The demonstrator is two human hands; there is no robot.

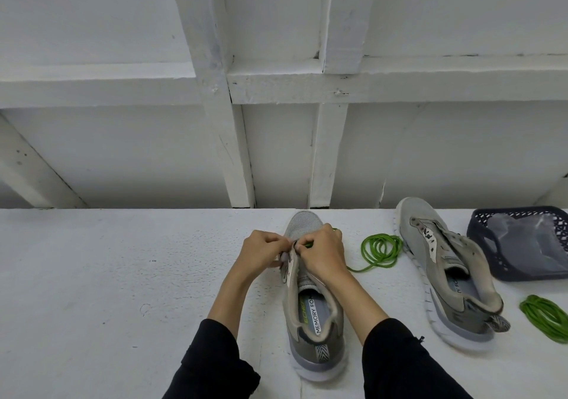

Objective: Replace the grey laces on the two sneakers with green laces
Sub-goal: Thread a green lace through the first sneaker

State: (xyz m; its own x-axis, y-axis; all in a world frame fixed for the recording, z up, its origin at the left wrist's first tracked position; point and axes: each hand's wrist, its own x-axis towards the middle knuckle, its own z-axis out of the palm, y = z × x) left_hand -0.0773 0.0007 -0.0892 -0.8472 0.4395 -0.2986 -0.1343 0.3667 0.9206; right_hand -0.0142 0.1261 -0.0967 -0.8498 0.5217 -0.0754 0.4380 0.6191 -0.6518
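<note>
- The shoe (310,300) sits low in the middle.
- The right hand (322,255) pinches the green lace (382,252).
- The left hand (261,252) holds the shoe's edge.
- The lace tip might miss the hole and slip out.

near sneaker (310,312): grey mesh cloth at the toe, smooth matt panels at the sides, printed insole; pale rubbery sole
far sneaker (445,272): same grey cloth, scuffed; ridged pale sole
green lace (382,251): thin, smooth, slightly shiny cord
basket (491,263): dark perforated plastic
table (123,275): white, rough, matt
sleeves (212,365): black matt cloth
</note>
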